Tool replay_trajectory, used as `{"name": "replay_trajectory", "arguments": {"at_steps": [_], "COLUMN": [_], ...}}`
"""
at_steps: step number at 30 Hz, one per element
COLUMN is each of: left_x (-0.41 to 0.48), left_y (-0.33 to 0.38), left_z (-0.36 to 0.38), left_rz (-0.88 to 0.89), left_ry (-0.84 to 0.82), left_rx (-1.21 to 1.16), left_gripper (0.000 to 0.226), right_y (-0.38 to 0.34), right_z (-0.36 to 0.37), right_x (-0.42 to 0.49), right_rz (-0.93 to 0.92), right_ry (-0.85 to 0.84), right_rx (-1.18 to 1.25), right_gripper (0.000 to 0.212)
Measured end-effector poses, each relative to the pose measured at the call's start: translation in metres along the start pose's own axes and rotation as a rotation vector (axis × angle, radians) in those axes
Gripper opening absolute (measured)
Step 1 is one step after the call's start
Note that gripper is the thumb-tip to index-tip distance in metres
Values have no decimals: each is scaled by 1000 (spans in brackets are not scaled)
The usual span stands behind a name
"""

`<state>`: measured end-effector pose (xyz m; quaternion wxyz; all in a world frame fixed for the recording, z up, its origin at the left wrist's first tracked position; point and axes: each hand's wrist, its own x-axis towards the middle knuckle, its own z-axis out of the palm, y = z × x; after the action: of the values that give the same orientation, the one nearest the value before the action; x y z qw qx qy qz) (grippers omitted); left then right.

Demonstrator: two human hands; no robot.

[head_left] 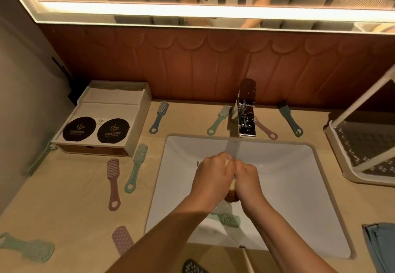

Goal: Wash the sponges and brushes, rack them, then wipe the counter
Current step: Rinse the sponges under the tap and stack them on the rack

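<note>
Fingers (222, 162) of the left hand (210, 176) and right hand (248, 178) curl round a sponge (232, 197), gripping it between them over the sink (299, 176), with the tap (246, 112) at 12 o'clock and a green brush (228, 219) lying at 6 o'clock.

A: Centre?
B: White rectangular ceramic basin (299, 166), sunk in the beige counter (64, 198); chrome block faucet (246, 119) behind it. A mint plastic brush (227, 219) lies in the basin, towards its front. Over the basin, the left hand (210, 178) and right hand (248, 182) grip a yellow-and-brown sponge (231, 195) between them.
A: Left side?
B: Shallow wooden tray (144, 110) at the back corner, two black round pads (79, 128) on it side by side. Pink long-handled brush (113, 184) and pale green long-handled brush (136, 168) lie in front of it, beside the basin's left edge.
A: Right side?
B: White perforated plastic rack (363, 142) on the counter, right of the basin; folded blue cloth (380, 249) at the front right.
</note>
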<state>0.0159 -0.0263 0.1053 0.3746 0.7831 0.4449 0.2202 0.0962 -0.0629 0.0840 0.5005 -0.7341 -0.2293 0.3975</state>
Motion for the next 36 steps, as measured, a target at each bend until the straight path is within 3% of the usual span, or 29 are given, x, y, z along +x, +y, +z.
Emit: {"name": "replay_trajectory", "arguments": {"at_steps": [5, 10, 15, 18, 23, 29, 33, 36], "left_x": [0, 0, 7, 9, 9, 28, 45, 57], "left_y": [21, 44, 71, 84, 106, 142, 177, 204], "left_z": [16, 27, 30, 29, 36, 51, 45, 43], "left_rz": [97, 104, -188, -354, -490, -222, -26, 74], "left_ry": [3, 54, 30, -93, -285, -258, -286, -283], "left_rx": [93, 158, -242, -441, -704, -357, -4, 78], "left_gripper": [33, 23, 20, 17, 26, 38, 68, 53], "right_y": [-4, -16, -30, -35, -43, -62, -81, -96], "right_z": [-26, -65, -121, -149, -189, -240, -273, -290], "right_x": [0, -1, 1, 2, 6, 13, 16, 18], "right_rz": [9, -39, 5, -34, -161, -277, -348, -394], "right_ry": [11, -71, -333, -474, -456, -317, -304, -301], "right_rx": [67, 82, 23, -30, -19, 31, -22, 6], "right_gripper": [49, 31, 24, 32, 50, 45, 44, 37]}}
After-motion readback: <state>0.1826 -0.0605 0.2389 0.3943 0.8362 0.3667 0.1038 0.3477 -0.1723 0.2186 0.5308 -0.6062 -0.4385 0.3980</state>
